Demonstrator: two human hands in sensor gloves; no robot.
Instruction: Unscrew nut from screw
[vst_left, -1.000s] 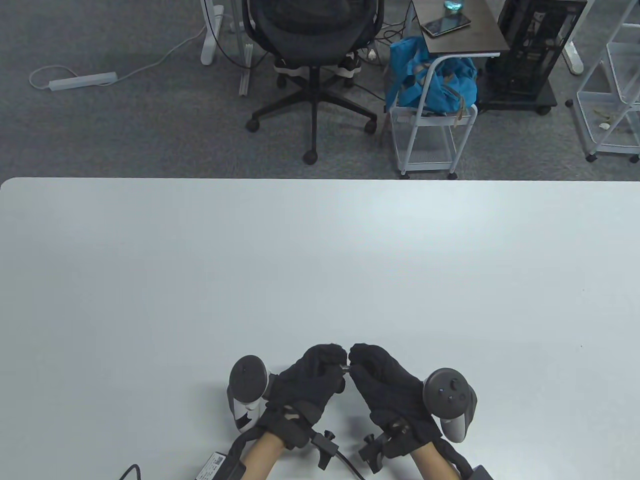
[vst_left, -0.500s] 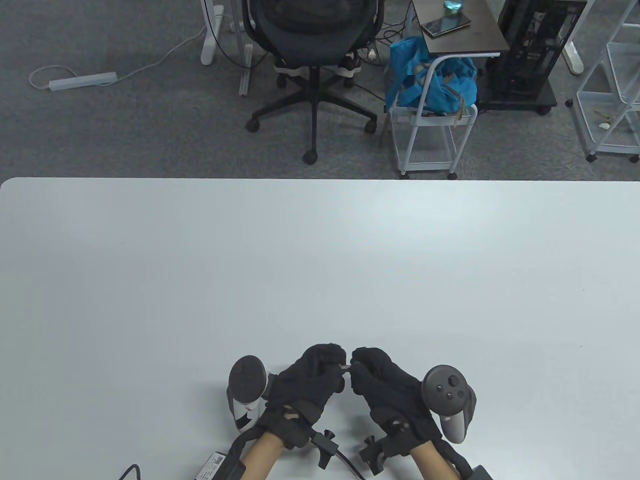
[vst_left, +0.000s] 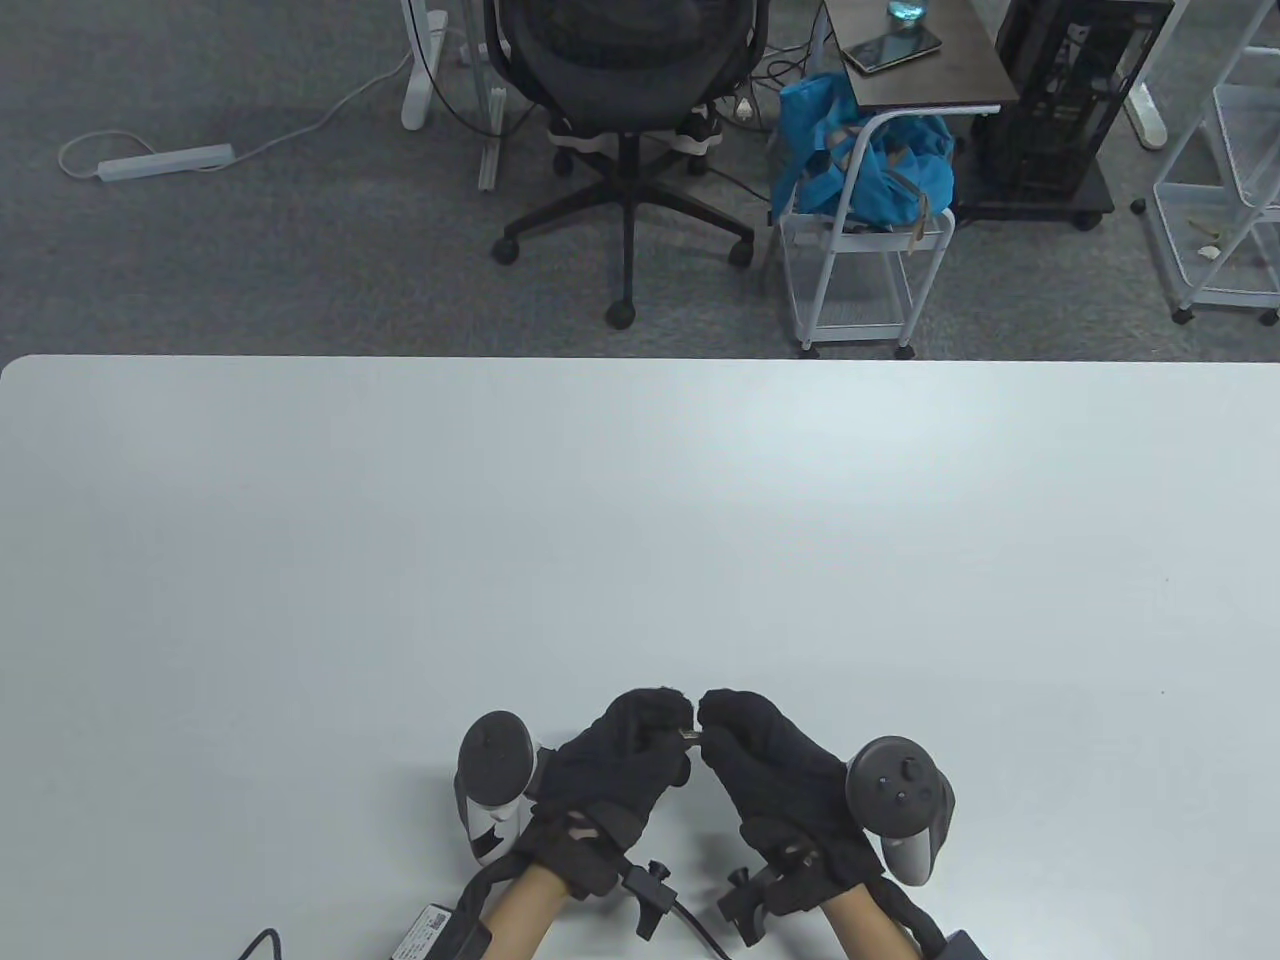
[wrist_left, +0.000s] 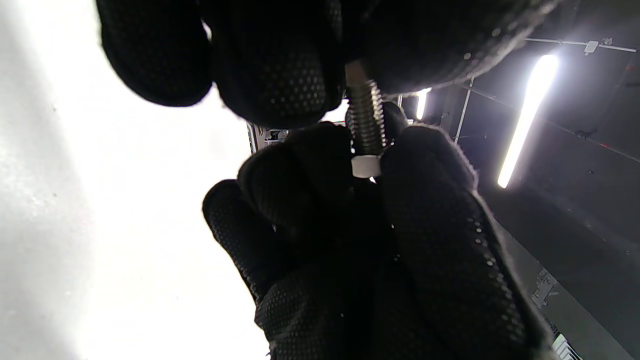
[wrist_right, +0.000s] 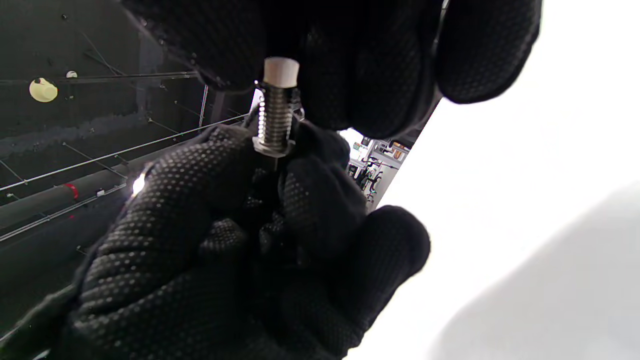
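Note:
Both hands meet low in the middle of the table view. A threaded metal screw (vst_left: 688, 737) spans the gap between them. My left hand (vst_left: 672, 728) pinches the screw's one end; in the right wrist view its fingers (wrist_right: 210, 165) hold a metal hex collar (wrist_right: 272, 147) there. My right hand (vst_left: 712, 735) pinches the white nut (wrist_right: 281, 70) at the screw's other end. In the left wrist view the screw (wrist_left: 366, 120) runs from my left fingertips (wrist_left: 300, 75) down to the white nut (wrist_left: 366, 166) between my right fingers (wrist_left: 430, 165). The bare thread shows between nut and collar.
The white table (vst_left: 640, 520) stretches ahead of the hands. Beyond its far edge stand an office chair (vst_left: 625, 60), a white cart with a blue bag (vst_left: 865, 160) and a shelf rack (vst_left: 1225, 150). Cables (vst_left: 690, 915) trail from both wrists.
The right hand rocked slightly at the nut, tracker shifting a little up-left and back. The left hand has stayed still. The screw stays in the same spot.

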